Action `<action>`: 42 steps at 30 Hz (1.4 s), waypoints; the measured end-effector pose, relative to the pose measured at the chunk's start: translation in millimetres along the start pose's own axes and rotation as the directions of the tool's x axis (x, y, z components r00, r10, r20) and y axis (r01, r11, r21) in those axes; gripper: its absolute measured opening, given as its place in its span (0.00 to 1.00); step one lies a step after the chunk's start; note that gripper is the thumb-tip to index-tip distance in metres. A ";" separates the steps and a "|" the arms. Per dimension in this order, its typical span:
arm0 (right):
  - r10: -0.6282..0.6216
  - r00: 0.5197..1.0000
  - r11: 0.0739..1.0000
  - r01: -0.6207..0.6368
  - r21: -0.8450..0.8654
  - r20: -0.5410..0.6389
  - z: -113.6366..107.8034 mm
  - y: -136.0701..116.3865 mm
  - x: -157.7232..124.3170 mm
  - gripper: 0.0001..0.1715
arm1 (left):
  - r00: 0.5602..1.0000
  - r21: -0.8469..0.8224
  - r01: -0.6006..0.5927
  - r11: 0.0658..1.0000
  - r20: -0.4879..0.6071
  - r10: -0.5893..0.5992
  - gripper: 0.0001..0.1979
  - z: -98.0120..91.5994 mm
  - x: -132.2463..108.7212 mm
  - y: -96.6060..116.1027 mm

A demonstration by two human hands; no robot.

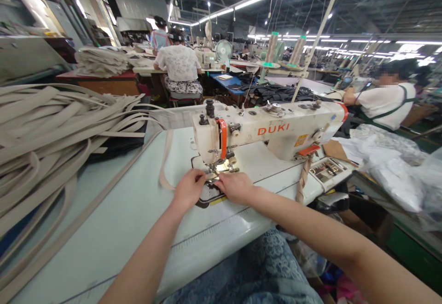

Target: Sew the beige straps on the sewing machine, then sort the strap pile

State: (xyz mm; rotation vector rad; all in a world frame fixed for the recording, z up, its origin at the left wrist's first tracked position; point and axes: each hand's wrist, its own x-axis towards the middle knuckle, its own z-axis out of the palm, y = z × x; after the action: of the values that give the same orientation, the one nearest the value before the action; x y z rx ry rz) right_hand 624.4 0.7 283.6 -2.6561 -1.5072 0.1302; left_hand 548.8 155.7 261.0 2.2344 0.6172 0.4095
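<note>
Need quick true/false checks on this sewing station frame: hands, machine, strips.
1. The left hand and right hand are both at the presser foot of the sewing machine. True.
2. The machine's lettering reads JUKI in blue. False: it reads DUKI in orange.
3. A pile of beige strips lies on the table, left of the machine. True.
4. The right hand rests on that pile. False: it is at the presser foot, close to the left hand.
5. A single beige strip reaches the left hand. True; whether either grip is closed on it cannot be told.
</note>
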 end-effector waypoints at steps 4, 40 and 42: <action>-0.014 1.000 1.000 0.014 0.000 -0.011 1.4 1.1 2.6 0.22 | 1.000 -0.042 0.010 0.999 0.003 -0.010 0.06 0.6 0.3 -1.0; -0.264 0.934 0.955 0.288 0.071 -0.239 13.0 24.1 -5.7 0.13 | 0.903 0.264 -0.413 0.871 -0.005 0.430 0.11 3.7 -2.8 -6.5; -0.292 0.923 0.950 0.310 0.037 -0.250 18.6 22.0 2.7 0.13 | 0.872 0.302 -0.468 0.831 0.006 0.489 0.11 3.8 -2.6 -7.8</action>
State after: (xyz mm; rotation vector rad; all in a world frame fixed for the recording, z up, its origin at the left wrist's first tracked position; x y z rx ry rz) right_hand 642.4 -7.6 262.5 -2.2489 -1.7591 -0.1498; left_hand 546.1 156.6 252.5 2.6726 0.1398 0.6900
